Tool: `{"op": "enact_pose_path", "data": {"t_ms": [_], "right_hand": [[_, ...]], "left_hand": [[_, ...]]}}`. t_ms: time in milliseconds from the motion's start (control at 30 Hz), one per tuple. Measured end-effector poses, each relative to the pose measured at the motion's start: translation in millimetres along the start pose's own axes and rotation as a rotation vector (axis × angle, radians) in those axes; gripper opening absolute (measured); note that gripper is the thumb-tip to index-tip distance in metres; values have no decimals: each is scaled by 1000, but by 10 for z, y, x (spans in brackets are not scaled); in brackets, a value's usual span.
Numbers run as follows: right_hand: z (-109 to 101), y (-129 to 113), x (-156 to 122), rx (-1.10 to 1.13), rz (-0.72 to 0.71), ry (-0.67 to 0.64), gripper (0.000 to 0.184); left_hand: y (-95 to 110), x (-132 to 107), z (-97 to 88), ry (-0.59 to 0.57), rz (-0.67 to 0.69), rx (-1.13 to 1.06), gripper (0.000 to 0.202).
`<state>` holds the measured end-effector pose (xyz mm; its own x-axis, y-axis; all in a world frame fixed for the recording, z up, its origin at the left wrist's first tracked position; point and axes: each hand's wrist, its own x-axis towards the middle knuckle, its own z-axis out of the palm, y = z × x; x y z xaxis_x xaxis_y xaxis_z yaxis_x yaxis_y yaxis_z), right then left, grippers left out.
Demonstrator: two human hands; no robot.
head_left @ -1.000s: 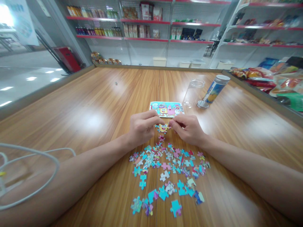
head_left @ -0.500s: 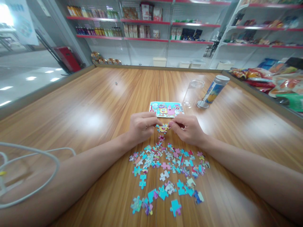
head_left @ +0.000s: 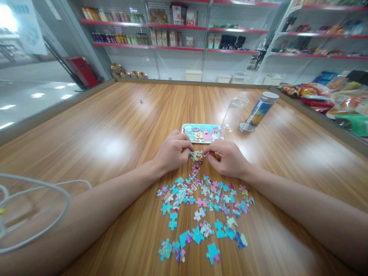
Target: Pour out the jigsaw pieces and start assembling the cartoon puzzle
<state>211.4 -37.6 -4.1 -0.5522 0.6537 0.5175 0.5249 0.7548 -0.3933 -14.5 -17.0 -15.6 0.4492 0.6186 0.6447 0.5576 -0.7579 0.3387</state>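
Note:
Between my hands lies a small joined puzzle section (head_left: 198,155) with a yellow cartoon face, flat on the wooden table. My left hand (head_left: 176,151) is closed, its thumb and forefinger at the section's left edge by a blue bit. From the other side, my right hand (head_left: 227,156) pinches at the right edge; its fingertips partly cover what they touch. Just behind the hands is the reference picture card (head_left: 202,133) with several cartoon figures. A pink puzzle piece (head_left: 196,168) sits just in front of the section. Nearer to me spread many loose puzzle pieces (head_left: 201,202), mostly blue, pink and white.
At the right rear stand a clear plastic jar (head_left: 235,113) and a blue printed can (head_left: 263,109), with a round metal lid (head_left: 246,127) beside them. A white cable (head_left: 64,191) loops over my left forearm. Snack bags (head_left: 316,96) lie beyond the right edge.
My left hand has turned, its knuckles higher and fingers pointing more downward. My right fingers have come down onto the section's right edge. More of the yellow face shows.

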Motion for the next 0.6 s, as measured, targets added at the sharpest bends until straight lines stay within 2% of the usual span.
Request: {"op": "enact_pose_path", "data": {"t_ms": [167, 367, 600], "right_hand": [[7, 23, -4, -39, 41, -56, 22], [23, 47, -14, -58, 67, -22, 24], [34, 39, -14, -63, 71, -14, 25]], "left_hand": [[3, -1, 3, -85, -19, -7, 28], [-6, -5, -7, -15, -8, -8, 33], [-6, -4, -18, -60, -15, -42, 34]]}}
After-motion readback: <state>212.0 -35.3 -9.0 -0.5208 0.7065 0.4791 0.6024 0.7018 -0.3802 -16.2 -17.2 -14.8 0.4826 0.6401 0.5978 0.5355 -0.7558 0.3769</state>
